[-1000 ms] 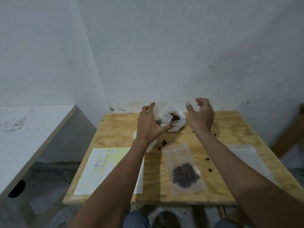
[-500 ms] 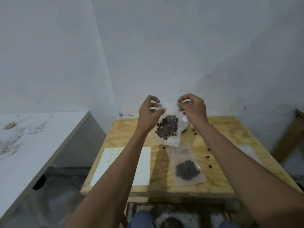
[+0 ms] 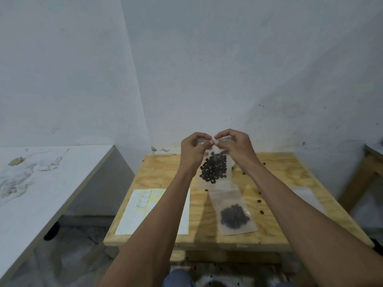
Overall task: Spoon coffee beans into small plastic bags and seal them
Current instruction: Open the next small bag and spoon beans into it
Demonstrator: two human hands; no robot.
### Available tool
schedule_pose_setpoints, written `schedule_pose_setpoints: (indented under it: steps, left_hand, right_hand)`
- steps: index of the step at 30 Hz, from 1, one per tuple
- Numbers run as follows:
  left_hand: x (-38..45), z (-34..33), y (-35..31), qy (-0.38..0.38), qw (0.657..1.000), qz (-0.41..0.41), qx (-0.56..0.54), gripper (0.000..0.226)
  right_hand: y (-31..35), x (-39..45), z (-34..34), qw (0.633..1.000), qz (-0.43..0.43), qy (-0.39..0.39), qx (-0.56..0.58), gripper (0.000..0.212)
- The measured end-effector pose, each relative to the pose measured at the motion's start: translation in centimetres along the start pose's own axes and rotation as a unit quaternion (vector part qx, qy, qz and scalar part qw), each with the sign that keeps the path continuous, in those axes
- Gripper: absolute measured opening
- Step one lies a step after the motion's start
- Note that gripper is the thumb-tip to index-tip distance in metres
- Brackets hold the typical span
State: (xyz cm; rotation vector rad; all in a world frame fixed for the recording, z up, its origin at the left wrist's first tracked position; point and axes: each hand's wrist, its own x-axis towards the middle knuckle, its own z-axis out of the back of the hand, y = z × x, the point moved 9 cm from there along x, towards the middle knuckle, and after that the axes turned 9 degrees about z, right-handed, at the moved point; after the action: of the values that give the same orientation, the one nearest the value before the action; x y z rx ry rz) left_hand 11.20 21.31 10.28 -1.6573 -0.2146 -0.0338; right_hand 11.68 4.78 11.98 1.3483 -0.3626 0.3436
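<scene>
A small clear plastic bag (image 3: 214, 169) with dark coffee beans in its lower half hangs above the wooden table (image 3: 275, 230). My left hand (image 3: 193, 150) and my right hand (image 3: 234, 145) both pinch its top edge, thumbs and fingertips almost touching at the middle. A second small bag of beans (image 3: 234, 214) lies flat on the table below, near the front edge. The spoon and the bean supply are hidden behind my hands and the held bag.
A white and yellow label sheet (image 3: 145, 212) lies on the table's left front. Loose beans (image 3: 260, 206) are scattered right of the flat bag. A clear sheet (image 3: 304, 195) lies at the right. A white counter (image 3: 41, 189) stands to the left, and another wooden table (image 3: 371, 162) at the far right.
One second ago my hands were down at the bean container. They have since lifted the filled bag, and my fingertips have come together along its top edge.
</scene>
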Motion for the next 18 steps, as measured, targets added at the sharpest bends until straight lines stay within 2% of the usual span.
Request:
schedule_pose_setpoints:
  steps: [8, 18]
  left_hand:
    - [-0.1, 0.3, 0.1, -0.025, 0.999, 0.007, -0.029, 0.010]
    - [0.3, 0.9, 1.4, -0.037, 0.998, 0.043, -0.030, 0.015]
  right_hand:
    - [-0.5, -0.2, -0.4, 0.999, -0.009, -0.024, 0.023, 0.011]
    - [-1.0, 0.2, -0.3, 1.000, -0.005, -0.027, -0.015, 0.014]
